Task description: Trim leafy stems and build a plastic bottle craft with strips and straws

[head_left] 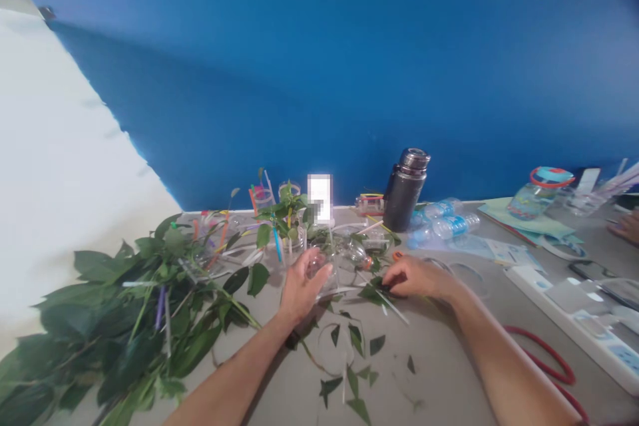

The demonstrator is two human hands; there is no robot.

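On the tabletop [444, 379], the left hand [301, 283] curves around a clear container [331, 285] at its three o'clock, apparently steadying it, while the right hand [412, 276] bunches its fingers by a leaf [370, 294] around nine o'clock, grip unclear, calling for delicate handling.

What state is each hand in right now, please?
Left hand: partly closed around a clear plastic container, seemingly holding it.
Right hand: partly closed beside a green leaf; whether it grips anything cannot be told.
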